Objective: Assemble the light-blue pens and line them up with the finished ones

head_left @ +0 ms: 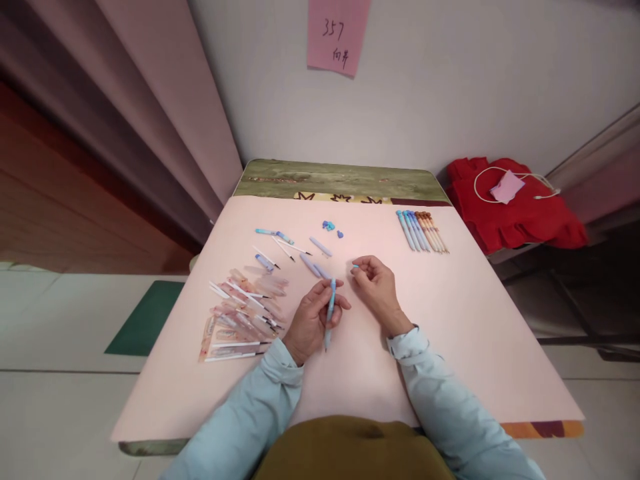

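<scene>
Near the middle of the table, my left hand (319, 312) grips a light blue pen (331, 308), its tip pointing down toward me. My right hand (375, 287) hovers just to the right, thumb and forefinger pinching a tiny turquoise piece (355, 267) that shows only in part. Beyond the left hand lie lilac pen barrels (320, 247). Small blue and turquoise toppers (329, 226) are grouped farther back. Blue pen parts (266, 231) and white refills (284, 249) with dark tips are scattered to the left.
A pile of pinkish pen barrels and refills (245, 313) covers the table's left side. Finished-looking blue and brown pens (423, 231) lie in a row at the back right. A red cloth (515, 220) with a white cable (483, 193) sits beyond the table's right edge.
</scene>
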Demonstrator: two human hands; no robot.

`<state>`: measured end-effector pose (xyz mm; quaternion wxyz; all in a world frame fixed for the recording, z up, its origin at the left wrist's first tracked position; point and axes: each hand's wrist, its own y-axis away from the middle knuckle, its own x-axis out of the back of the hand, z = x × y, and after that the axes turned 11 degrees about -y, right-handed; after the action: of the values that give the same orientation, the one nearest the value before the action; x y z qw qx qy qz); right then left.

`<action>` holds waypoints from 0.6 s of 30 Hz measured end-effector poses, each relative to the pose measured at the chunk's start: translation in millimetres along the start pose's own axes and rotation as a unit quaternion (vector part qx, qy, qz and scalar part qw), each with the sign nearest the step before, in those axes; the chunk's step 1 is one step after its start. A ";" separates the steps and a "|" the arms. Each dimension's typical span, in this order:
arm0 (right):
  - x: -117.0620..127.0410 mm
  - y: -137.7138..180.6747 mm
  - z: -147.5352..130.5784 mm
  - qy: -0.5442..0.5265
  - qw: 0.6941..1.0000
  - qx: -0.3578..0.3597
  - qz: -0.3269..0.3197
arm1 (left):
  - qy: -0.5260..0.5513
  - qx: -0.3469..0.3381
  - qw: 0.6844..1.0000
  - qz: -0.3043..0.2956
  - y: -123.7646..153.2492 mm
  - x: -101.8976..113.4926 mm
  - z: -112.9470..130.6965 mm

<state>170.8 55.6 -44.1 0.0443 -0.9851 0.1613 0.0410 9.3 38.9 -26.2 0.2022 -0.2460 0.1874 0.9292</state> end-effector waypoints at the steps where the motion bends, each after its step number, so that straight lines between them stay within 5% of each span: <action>1: -0.6 1.0 -1.5 -0.052 0.998 -0.028 -0.009 | 0.001 -0.001 1.000 -0.001 -0.1 -0.1 -0.1; 6: -2.5 1.6 -3.5 -0.201 0.972 -0.113 -0.035 | 0.003 0.004 1.000 0.002 -0.5 0.7 -1.0; 18: 1.6 -1.3 -2.6 -0.269 0.950 -0.152 -0.034 | -0.064 0.084 0.987 -0.122 4.1 -0.2 -5.3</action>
<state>172.9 56.0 -41.6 -0.0626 -0.9374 0.1015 0.3272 9.6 33.0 -29.4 0.3456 -0.1887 0.2203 0.8925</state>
